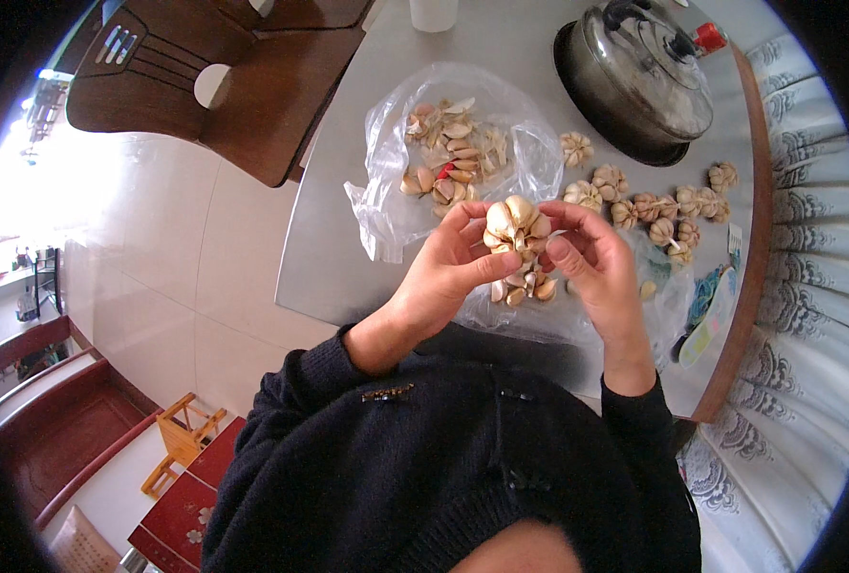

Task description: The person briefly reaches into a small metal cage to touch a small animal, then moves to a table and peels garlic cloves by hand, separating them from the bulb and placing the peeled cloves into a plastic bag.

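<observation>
Between both hands is a garlic bulb [516,223] with its cloves showing. My left hand [442,268] grips it from the left, thumb on its lower part. My right hand [593,261] has its fingers against the bulb's right side. Beneath the hands, several loose garlic cloves [516,295] lie on clear plastic. Just beyond, an open clear plastic bag [388,143] holds loose cloves [447,190], papery skins [496,150] and a small red item [446,170]. Whole garlic bulbs [646,206] are spread over the table to the right.
A lidded metal pan [639,79] stands at the table's back right, near a red can [709,37]. A white cup [433,13] is at the back. Brown chairs [266,93] adjoin the grey table [324,243] on the left; a patterned curtain [800,251] hangs along the right.
</observation>
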